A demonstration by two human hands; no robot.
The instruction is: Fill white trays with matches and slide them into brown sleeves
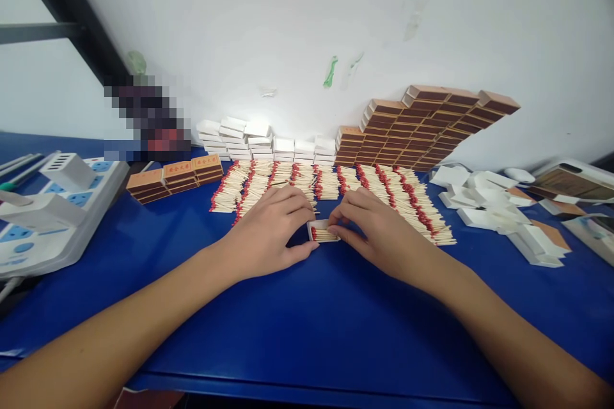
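A small white matchbox tray (324, 239) lies on the blue table between my hands, with red-headed matches (325, 234) in it, their heads toward the left. My left hand (271, 230) steadies the tray's left end, thumb at the near corner and fingers curled along the far side. At the right end, my right hand (367, 225) is closed in a pinch, thumb and fingertips on the tray's edge and the match ends. Just behind both hands spread rows of loose matches (327, 183), partly hidden by my fingers.
Stacked brown matchboxes (407, 131) and white trays (235, 137) line the wall. More closed boxes (177, 174) stand left. A loose pile of white trays (494, 204) lies right, near a phone-like object (575, 177). A power strip (71, 217) with plugs sits at the left edge.
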